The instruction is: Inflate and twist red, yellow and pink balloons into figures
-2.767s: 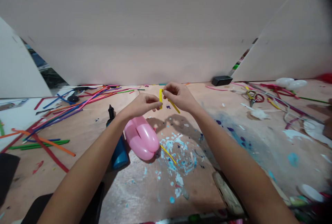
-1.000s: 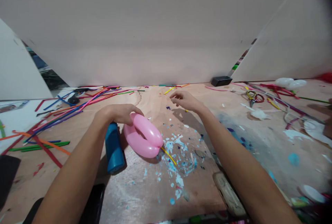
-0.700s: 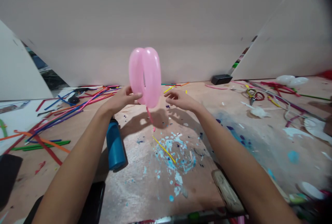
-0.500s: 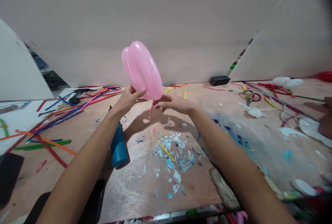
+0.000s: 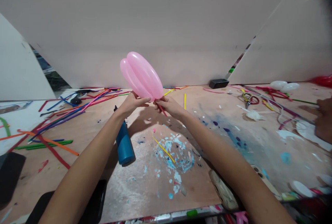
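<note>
A pink balloon (image 5: pixel 141 75), bent into two plump lobes side by side, is held up above the middle of the table. My left hand (image 5: pixel 134 103) grips it from the left, near its lower end, with the thumb in front. My right hand (image 5: pixel 168 106) pinches the lower end where the lobes meet. From its fingers a thin uninflated tail (image 5: pixel 162 110) points down to the right. Below my left hand a blue hand pump (image 5: pixel 125 146) lies on the table, partly behind my forearm.
Several uninflated balloons (image 5: pixel 59 122) lie spread on the left. A yellow strip (image 5: pixel 164 150) rests on the paint-flecked tabletop (image 5: pixel 145 193). At right are scissors (image 5: pixel 248 101), a black box (image 5: pixel 218 83), white balloons (image 5: pixel 284 86) and another person's hand (image 5: pixel 323 120). A pale panel (image 5: pixel 155 19) stands behind.
The balloon has tilted further left and sits slightly lower. My right hand has closed around its bottom end, and the tail now points right instead of down. The view has tipped up a little.
</note>
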`<state>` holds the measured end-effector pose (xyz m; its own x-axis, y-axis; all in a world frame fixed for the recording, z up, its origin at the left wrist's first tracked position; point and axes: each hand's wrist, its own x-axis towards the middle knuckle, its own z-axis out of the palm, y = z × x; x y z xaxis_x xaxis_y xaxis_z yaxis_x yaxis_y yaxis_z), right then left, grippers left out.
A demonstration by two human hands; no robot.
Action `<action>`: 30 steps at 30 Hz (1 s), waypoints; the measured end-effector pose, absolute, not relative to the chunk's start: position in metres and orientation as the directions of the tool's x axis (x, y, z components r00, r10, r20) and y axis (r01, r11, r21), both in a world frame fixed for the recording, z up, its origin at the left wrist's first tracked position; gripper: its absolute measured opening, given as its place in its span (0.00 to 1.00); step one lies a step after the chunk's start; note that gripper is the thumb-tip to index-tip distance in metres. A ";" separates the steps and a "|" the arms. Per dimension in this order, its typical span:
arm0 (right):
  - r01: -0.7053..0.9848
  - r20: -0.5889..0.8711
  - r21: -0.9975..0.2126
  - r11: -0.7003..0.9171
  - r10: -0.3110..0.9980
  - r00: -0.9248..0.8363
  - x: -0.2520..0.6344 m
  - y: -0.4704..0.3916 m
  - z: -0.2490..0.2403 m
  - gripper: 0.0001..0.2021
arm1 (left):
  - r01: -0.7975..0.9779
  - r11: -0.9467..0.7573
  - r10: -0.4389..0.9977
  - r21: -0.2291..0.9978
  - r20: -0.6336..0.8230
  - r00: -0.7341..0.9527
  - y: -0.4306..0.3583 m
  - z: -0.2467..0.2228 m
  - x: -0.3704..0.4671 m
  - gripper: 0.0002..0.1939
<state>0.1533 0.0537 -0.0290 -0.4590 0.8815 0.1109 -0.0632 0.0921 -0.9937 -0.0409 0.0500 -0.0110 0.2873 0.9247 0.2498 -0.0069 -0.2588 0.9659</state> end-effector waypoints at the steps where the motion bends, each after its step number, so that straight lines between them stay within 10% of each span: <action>1: -0.063 0.115 -0.993 0.097 0.882 -0.458 0.153 0.054 -0.031 0.10 | 0.008 -0.267 0.924 0.964 0.254 0.286 0.051 -0.012 -0.041 0.27; 22: -0.029 -0.049 -0.997 -0.067 0.905 -0.422 0.146 0.051 -0.073 0.10 | -0.466 -0.190 0.969 0.864 0.088 -0.232 0.072 -0.022 -0.054 0.25; 30: -0.046 -0.036 -0.997 -0.058 0.925 -0.379 0.147 0.052 -0.093 0.12 | -0.253 -0.138 0.989 0.957 0.118 -0.094 0.077 -0.034 -0.061 0.26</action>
